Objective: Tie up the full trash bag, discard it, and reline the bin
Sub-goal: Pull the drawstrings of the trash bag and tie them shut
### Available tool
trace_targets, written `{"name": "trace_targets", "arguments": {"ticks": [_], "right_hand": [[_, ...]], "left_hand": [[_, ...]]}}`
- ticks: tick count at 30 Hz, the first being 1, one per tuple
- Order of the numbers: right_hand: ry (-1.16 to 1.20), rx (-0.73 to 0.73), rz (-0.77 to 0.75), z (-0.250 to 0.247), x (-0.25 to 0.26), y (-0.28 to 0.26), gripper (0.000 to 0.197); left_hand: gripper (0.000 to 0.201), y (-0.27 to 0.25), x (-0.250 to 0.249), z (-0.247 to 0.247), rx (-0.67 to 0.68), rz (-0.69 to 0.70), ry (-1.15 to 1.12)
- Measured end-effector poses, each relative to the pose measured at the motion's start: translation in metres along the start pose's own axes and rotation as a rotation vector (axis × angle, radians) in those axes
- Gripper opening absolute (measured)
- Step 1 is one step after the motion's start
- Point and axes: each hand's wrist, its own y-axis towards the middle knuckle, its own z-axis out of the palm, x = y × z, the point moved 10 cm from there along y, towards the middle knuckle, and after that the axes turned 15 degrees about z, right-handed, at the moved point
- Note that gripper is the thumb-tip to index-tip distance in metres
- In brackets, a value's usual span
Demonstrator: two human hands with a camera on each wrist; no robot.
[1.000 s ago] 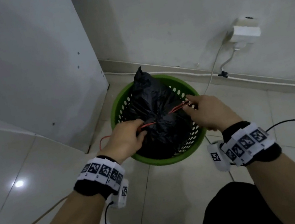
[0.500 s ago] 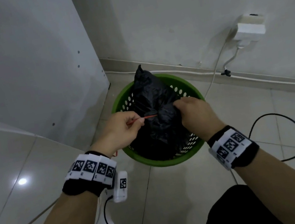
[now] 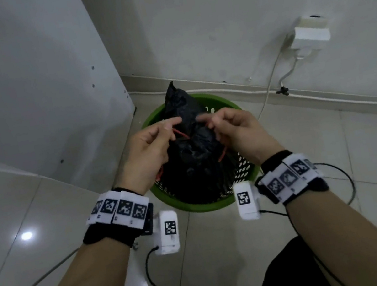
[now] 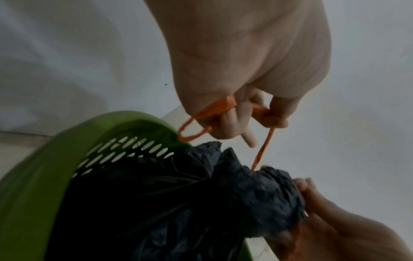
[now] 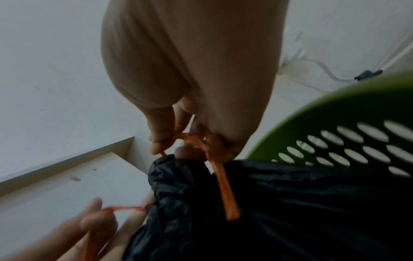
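Observation:
A full black trash bag (image 3: 194, 152) stands in a round green perforated bin (image 3: 205, 202) on the floor, its gathered neck (image 3: 175, 97) sticking up at the far side. An orange drawstring (image 3: 179, 133) runs out of the bunched plastic to both sides. My left hand (image 3: 150, 147) pinches one end of the drawstring (image 4: 263, 113), with a loop (image 4: 192, 130) hanging from the curled fingers. My right hand (image 3: 230, 130) grips the other end (image 5: 221, 178) just above the bag (image 5: 279, 208). Both hands hover close together over the bag's top.
The bin sits in a corner between a white cabinet panel (image 3: 35, 94) on the left and the wall behind. A white wall socket box (image 3: 312, 35) with cables (image 3: 270, 83) is at the right. Black cables (image 3: 340, 181) trail on the tiled floor by my knees.
Both hands have risen and drawn closer together above the bag. The drawstring, pulled taut sideways a second ago, now hangs slack in loops from my fingers.

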Motion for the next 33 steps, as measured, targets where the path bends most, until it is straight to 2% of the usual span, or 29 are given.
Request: {"name": "trace_targets", "arguments": {"ticks": [2, 4, 8, 10, 12, 14, 18, 23, 27, 31, 33], "right_hand": [[0.076, 0.032, -0.011, 0.013, -0.004, 0.002, 0.023], [0.125, 0.023, 0.045, 0.020, -0.018, -0.003, 0.022], [0.156, -0.031, 0.185, 0.031, -0.054, -0.015, 0.017], [0.146, -0.061, 0.225, 0.029, -0.065, -0.014, 0.016], [0.174, -0.091, 0.252, 0.024, -0.069, -0.014, 0.017], [0.155, -0.154, 0.230, 0.016, -0.066, -0.016, 0.016], [0.116, -0.265, 0.185, 0.012, -0.057, -0.020, 0.012], [0.171, -0.230, 0.252, 0.012, -0.067, -0.017, 0.023], [0.075, -0.192, 0.256, 0.012, -0.070, -0.014, 0.004], [0.036, -0.176, 0.157, 0.017, -0.060, -0.016, 0.011], [0.043, -0.161, 0.105, 0.022, -0.057, -0.017, 0.013]], "left_hand": [[0.028, -0.002, -0.005, 0.010, 0.010, 0.046, -0.018], [0.024, -0.005, -0.006, 0.014, -0.025, 0.066, 0.061], [0.022, -0.016, 0.011, 0.023, -0.090, 0.012, 0.101], [0.020, -0.020, 0.026, 0.022, -0.054, -0.043, 0.112], [0.029, -0.023, 0.033, 0.023, 0.028, -0.072, 0.124], [0.032, -0.024, 0.033, 0.023, 0.056, -0.060, 0.121], [0.020, -0.025, 0.038, 0.017, -0.036, -0.101, 0.078], [0.028, -0.025, 0.044, 0.019, -0.062, -0.123, 0.076], [0.026, -0.025, 0.043, 0.020, -0.048, -0.104, 0.101], [0.029, -0.023, 0.042, 0.020, -0.043, -0.081, 0.148], [0.033, -0.021, 0.041, 0.025, 0.033, -0.042, 0.225]]}}
